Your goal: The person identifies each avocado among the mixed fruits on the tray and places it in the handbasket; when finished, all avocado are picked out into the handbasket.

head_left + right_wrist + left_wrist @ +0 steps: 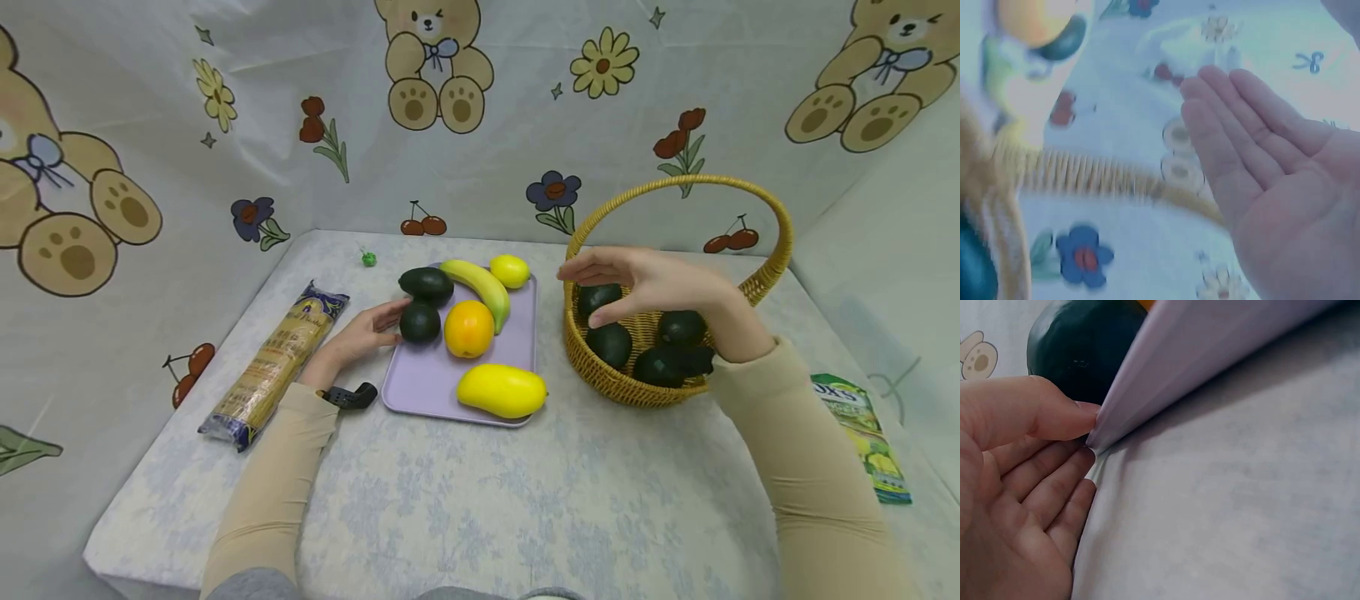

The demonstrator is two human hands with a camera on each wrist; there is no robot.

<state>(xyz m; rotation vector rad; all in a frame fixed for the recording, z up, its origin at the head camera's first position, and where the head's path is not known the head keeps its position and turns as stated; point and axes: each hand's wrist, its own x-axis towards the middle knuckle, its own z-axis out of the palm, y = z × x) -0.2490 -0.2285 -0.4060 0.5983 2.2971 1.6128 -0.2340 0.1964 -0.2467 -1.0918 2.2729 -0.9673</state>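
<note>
My left hand [365, 332] is at the left side of a lilac tray [420, 379], its thumb and fingers about the rim [1125, 394] in the left wrist view. Next to it on the tray lie two dark green avocados [420, 322], one behind the other. The tray also bears an orange [468, 329], a banana [480, 283], a lemon [510, 271] and a yellow mango [502, 391]. Over a wicker basket [600, 383], my right hand [648, 283] holds nothing, its fingers extended and thumb apart. Several avocados [609, 343] lie in the basket, partly hidden by that arm.
A pasta packet [281, 358] lies left of the tray. At the right edge is a green and yellow packet [862, 437], partly behind my right sleeve. The basket's tall handle [678, 179] arches over it. A small green item [368, 258] lies behind the tray.
</note>
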